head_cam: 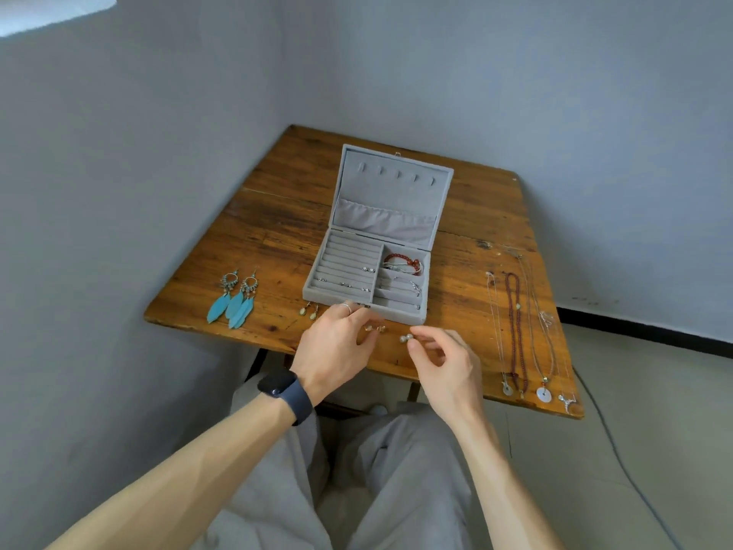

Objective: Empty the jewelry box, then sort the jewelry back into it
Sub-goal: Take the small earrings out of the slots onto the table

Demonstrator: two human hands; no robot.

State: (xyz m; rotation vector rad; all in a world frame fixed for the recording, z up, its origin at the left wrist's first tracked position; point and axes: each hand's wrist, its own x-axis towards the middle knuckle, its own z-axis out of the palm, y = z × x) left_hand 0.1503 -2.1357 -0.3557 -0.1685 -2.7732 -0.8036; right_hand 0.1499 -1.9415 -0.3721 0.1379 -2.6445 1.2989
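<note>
the jewelry box [359,307] sits open in the middle of the wooden worktop [277,232]. its long side runs left to right, a little skewed, and its front wall faces the person. the lid [392,184] leans back toward the wall. its ring rolls are on the left and its open compartments on the right. a red bead bracelet [400,259] lies in the far right compartment. tiny studs sit among the rolls, too small to make out.

just in front of the box, the right hand [440,359] has its grip pinched together on a pair of pearl studs [405,338]. the left hand [337,343], with a dark watch [279,385] on its wrist, curls its fingers down over some small gold pieces [375,329]. i cannot tell whether that grip is clamped on them or only touching, since the fingers hide most of them.

the blue feather earrings [234,303] lie at the left, feathers pointing to the near edge. small drop earrings [309,310] lie just beside the box's near left corner. the necklaces [515,331] lie stretched out at the right, running from far to near.
</note>
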